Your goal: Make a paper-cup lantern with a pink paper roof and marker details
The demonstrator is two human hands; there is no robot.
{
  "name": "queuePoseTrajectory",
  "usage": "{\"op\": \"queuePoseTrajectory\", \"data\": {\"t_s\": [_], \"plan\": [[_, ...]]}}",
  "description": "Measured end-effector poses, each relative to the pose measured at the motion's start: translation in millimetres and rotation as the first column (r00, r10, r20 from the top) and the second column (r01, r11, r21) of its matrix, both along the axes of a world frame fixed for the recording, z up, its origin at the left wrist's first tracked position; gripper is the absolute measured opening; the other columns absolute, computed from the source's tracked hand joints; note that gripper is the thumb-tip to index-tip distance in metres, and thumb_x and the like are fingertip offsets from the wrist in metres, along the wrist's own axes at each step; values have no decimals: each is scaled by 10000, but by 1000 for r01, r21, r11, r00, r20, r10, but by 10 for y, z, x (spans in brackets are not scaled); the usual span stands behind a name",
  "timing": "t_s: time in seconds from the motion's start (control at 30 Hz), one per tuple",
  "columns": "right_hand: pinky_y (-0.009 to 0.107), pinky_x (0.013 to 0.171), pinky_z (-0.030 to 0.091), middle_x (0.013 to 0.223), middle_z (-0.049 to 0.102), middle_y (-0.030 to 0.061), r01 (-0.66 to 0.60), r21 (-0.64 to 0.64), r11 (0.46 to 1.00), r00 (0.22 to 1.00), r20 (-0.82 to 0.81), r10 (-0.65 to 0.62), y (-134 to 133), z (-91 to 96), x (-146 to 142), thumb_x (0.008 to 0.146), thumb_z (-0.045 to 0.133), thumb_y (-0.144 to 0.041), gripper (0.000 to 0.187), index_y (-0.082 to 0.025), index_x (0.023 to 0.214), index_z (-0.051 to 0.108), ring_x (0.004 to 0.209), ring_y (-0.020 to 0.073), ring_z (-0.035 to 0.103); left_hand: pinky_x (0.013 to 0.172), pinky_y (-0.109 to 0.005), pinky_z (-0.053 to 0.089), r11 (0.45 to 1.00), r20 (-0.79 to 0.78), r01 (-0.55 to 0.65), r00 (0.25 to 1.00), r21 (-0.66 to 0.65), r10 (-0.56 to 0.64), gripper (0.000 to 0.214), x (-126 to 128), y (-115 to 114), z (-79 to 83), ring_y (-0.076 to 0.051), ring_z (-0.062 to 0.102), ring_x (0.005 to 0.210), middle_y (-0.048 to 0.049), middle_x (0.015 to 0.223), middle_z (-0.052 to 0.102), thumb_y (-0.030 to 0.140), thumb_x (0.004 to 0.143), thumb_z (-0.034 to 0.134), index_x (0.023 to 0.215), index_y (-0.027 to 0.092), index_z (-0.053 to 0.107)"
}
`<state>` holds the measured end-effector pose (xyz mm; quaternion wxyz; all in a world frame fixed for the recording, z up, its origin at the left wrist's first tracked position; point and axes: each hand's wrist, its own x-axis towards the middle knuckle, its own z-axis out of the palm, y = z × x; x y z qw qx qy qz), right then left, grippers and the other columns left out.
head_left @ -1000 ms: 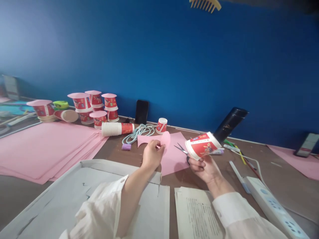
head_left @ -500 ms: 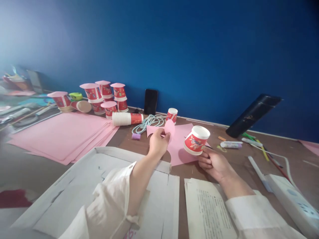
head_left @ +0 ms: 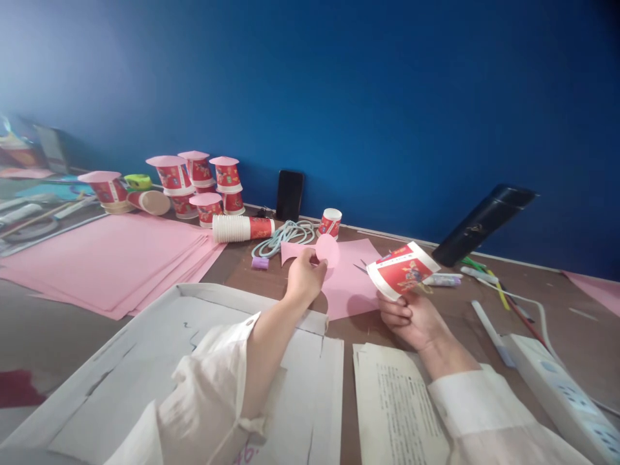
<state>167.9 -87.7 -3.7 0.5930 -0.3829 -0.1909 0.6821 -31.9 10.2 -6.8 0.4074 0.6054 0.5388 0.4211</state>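
Between the thumb and fingers of my left hand (head_left: 309, 276) is a pink paper circle (head_left: 328, 249), held upright. My right hand (head_left: 411, 323) grips a red and white paper cup (head_left: 405, 268) from below; the cup tilts with its narrow end up and to the right. Under and behind both hands lies a cut sheet of pink paper (head_left: 351, 284), and the tip of a dark pointed tool (head_left: 360, 267) shows on it beside the cup. Another paper cup (head_left: 330, 223) stands upside down behind the pink circle.
Cups topped with pink discs (head_left: 167, 174) stand at back left, near a lying stack of cups (head_left: 242, 228). Pink sheets (head_left: 97, 258) lie left. A white box lid (head_left: 310, 387), printed paper (head_left: 387, 407), power strip (head_left: 566, 394) and black bottle (head_left: 484, 226) surround my arms.
My right hand has tipped the paper cup from nearly upright to leaning right. The left hand still holds the pink circle, now turned more face-on. The whole view has shifted slightly.
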Motion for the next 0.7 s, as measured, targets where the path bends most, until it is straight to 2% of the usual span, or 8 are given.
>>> {"op": "queuePoseTrajectory", "data": {"t_s": [0.17, 0.27, 0.33, 0.4, 0.5, 0.6, 0.7], "plan": [[95, 293, 266, 532, 313, -102, 1, 13, 1000, 998, -70, -1, 10, -28, 65, 754, 620, -152, 247, -197, 668, 394, 344, 6, 243, 666, -255, 417, 1000, 2, 4, 1000, 0, -4, 142, 10, 10, -24, -151, 599, 720, -23, 814, 668, 214, 760, 611, 894, 176, 590], [91, 299, 312, 534, 340, -90, 118, 66, 991, 990, -80, -113, 66, -103, 215, 753, 561, -68, 259, -202, 646, 368, 352, 16, 301, 685, -258, 422, 1000, -5, 7, 1000, -7, -7, 155, 16, 11, -34, -154, 604, 745, -26, 834, 670, 228, 759, 617, 904, 180, 591], [78, 321, 354, 512, 325, -92, 233, 119, 965, 971, -87, -224, 116, -156, 373, 748, 542, -42, 302, -209, 619, 327, 358, 21, 332, 701, -258, 423, 1000, -17, 11, 1000, -14, -11, 153, 19, 7, -32, -154, 605, 763, -23, 841, 669, 235, 757, 621, 898, 184, 593], [59, 341, 375, 512, 339, -93, 331, 159, 930, 943, -86, -321, 170, -188, 551, 755, 555, -56, 296, -206, 622, 338, 368, 17, 363, 705, -256, 421, 1000, -26, 16, 1000, -26, -17, 142, 21, -2, -24, -150, 602, 766, -18, 837, 667, 234, 759, 617, 892, 188, 593], [44, 358, 394, 539, 411, -84, 414, 168, 895, 910, -62, -409, 251, -178, 779, 753, 559, -51, 227, -198, 656, 417, 387, 9, 400, 686, -254, 413, 999, -58, 28, 998, -30, -29, 121, 28, -16, -16, -146, 591, 741, -12, 824, 661, 230, 767, 608, 880, 190, 587], [70, 374, 445, 742, 608, -8, 452, 146, 880, 890, -7, -456, 309, -140, 889, 743, 518, -17, 194, -200, 797, 551, 475, 28, 499, 688, -257, 415, 999, -81, 39, 996, -23, -41, 134, 34, -23, -27, -149, 595, 748, -13, 842, 664, 235, 770, 607, 897, 193, 589], [123, 369, 474, 980, 665, 101, 481, 106, 871, 862, 128, -491, 312, -137, 873, 743, 519, -40, 203, -191, 842, 612, 553, 66, 542, 712, -264, 425, 997, -100, 79, 992, -20, -81, 208, 34, -33, -47, -159, 607, 782, -16, 880, 674, 247, 767, 613, 969, 199, 599]]}}
